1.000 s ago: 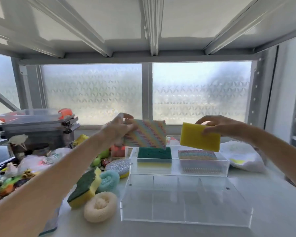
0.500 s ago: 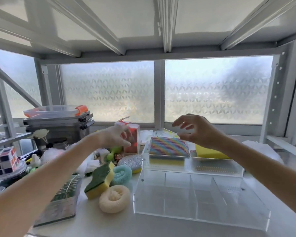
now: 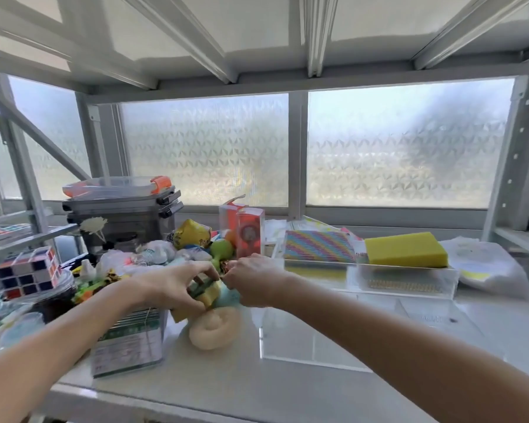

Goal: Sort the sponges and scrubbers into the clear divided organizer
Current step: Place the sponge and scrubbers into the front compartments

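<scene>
Left hand [image 3: 177,285]: fingers curled around a yellow sponge with a dark green scouring top [image 3: 206,296], gripping it at the left of the pile.
Right hand [image 3: 254,283]: fingers bent down onto a light blue ring-shaped scrubber [image 3: 228,297]; whether they have closed on it cannot be told through the blur.
Cream round loofah scrubber [image 3: 213,329]: lies on the white bench [image 3: 226,383] just below both hands.
Clear divided acrylic organizer [image 3: 406,277]: on the bench, right of the hands.
Rainbow-striped flat sponge [image 3: 318,246]: rests in the back left compartment.
Plain yellow block sponge [image 3: 406,249]: rests tilted in the back right compartment.
Front compartments: hold no sponges.
</scene>
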Demonstrator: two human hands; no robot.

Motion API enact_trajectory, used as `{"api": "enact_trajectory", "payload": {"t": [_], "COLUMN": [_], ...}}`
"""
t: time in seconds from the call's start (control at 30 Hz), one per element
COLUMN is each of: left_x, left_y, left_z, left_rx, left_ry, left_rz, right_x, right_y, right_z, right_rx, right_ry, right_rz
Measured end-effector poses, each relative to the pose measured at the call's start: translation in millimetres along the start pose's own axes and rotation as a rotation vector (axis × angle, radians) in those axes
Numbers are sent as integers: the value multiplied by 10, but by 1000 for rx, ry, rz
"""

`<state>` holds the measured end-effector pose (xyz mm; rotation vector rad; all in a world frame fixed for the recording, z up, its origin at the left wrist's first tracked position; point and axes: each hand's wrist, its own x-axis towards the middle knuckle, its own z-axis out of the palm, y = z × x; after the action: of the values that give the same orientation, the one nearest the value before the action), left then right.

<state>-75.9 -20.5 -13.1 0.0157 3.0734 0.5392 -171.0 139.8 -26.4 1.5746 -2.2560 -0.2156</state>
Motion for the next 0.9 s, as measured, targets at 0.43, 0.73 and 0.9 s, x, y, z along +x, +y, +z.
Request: {"api": "enact_trajectory", "payload": {"t": [0.43, 0.73, 0.9], "left_x": [78, 452, 488], "left_y": [823, 1155, 1221], "left_z": [-494, -112, 154], "left_rx": [-552, -122, -22], "left_ry": [56, -8, 97], "left_rz": [91, -81, -134], "right_x": [-1998, -2641, -2573], "right_y": [1385, 1519, 1443], "right_z": [-976, -571, -377], "right_rx": [743, 412, 354], "right_ry": [18, -250, -237], "right_rz": [360, 660, 643]}}
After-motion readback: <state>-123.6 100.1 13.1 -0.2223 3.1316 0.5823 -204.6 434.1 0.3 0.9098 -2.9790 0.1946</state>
